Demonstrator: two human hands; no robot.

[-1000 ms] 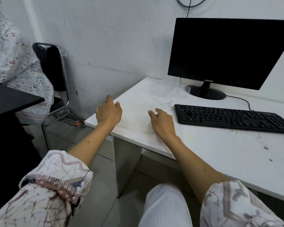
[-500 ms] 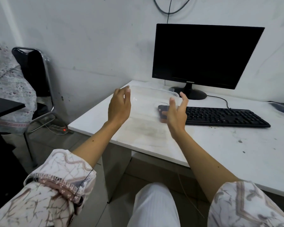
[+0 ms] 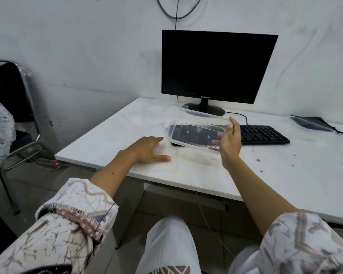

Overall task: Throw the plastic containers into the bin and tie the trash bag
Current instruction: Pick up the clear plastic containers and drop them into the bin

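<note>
Up comes a clear plastic container (image 3: 196, 133) off the desk, where half a second ago both hands were hovering bare above the surface! It now sits tilted in the right hand (image 3: 230, 142), its far end angled up, the right fingers (image 3: 216, 142) wrapped under its near right edge and the thumb lifted beside the rim, so that is a grasp, if a light one. Just left of those fingers, the left hand (image 3: 147, 149) has dropped flat onto the white desk (image 3: 111, 139), fingers spread and released, holding nothing. Through the clear tray, beyond the fingertips, the black keyboard (image 3: 263, 134) shows dark, and further back stands the monitor (image 3: 218, 66). Well off to the right of the holding hand, another clear container (image 3: 313, 124) lies by the wall, untouched. No bin and no trash bag show anywhere in view, so I judge this very early: one container picked up, none thrown away yet, the second one waiting, and the bag tying entirely left to do.
</note>
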